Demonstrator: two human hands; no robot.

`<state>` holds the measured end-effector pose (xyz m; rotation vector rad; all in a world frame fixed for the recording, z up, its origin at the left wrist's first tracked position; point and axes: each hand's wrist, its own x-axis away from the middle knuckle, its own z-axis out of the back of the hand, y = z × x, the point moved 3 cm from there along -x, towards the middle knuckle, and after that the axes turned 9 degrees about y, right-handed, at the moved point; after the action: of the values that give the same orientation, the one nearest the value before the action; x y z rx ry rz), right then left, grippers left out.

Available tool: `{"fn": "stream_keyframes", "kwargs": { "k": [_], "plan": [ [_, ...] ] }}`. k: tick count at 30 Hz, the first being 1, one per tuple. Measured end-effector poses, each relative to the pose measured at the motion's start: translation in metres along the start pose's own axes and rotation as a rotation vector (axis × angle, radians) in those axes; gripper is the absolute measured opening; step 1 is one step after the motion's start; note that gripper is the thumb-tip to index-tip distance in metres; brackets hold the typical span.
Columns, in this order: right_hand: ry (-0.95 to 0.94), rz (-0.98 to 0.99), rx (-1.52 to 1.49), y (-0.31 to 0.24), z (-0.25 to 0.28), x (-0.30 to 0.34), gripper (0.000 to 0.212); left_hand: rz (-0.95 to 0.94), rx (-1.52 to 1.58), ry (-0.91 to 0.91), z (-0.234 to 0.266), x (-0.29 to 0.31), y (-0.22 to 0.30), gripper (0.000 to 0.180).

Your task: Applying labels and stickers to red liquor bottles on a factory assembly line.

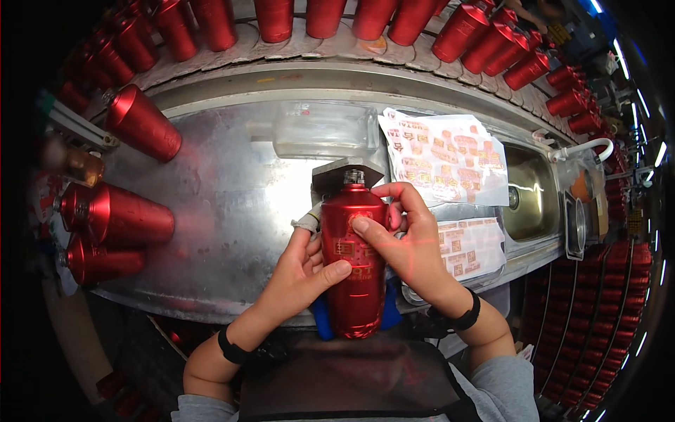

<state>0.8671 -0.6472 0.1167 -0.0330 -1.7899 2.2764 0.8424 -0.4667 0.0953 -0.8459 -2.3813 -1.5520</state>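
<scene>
A metallic red bottle (356, 302) with a clear threaded neck and gold markings lies tilted before me, its neck pointing away. My left hand (292, 271) is closed round its left side, thumb on the front; a pale cover wraps one fingertip. On the other side my right hand (418, 243) grips the bottle, its thumb pressing on a small round gold mark near the shoulder. Behind the neck sits a grey angular block (327, 177). Blue cloth (391, 314) shows beside the bottle's base. Fingers behind the bottle are partly hidden.
Decal sheets (439, 158) and a second stack (470, 247) lie to the right, before a sink (531, 190) with a white faucet (589, 148). A clear tray (325, 133) stands behind. Red bottles (144, 125) lie at left; more line the conveyor (309, 46).
</scene>
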Motion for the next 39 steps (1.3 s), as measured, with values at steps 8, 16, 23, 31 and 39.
{"fn": "stream_keyframes", "kwargs": {
  "k": [8,16,23,31,39],
  "plan": [
    [0.021,0.068,0.125,-0.006,0.001,-0.002,0.042,0.004,-0.009,0.002,0.0,0.0,-0.001,0.086],
    [-0.07,-0.085,-0.201,0.014,0.006,0.013,0.051,0.005,-0.02,0.004,-0.001,0.0,0.0,0.088],
    [-0.136,-0.069,-0.16,0.019,0.01,0.022,0.068,0.016,-0.028,0.013,-0.002,0.0,0.001,0.09],
    [-0.139,-0.024,-0.139,0.021,0.011,0.02,0.067,0.025,-0.031,0.007,-0.001,0.0,0.0,0.09],
    [-0.126,-0.046,-0.146,0.021,0.01,0.018,0.064,0.023,-0.034,0.006,-0.001,-0.001,-0.001,0.091]
  ]
}}
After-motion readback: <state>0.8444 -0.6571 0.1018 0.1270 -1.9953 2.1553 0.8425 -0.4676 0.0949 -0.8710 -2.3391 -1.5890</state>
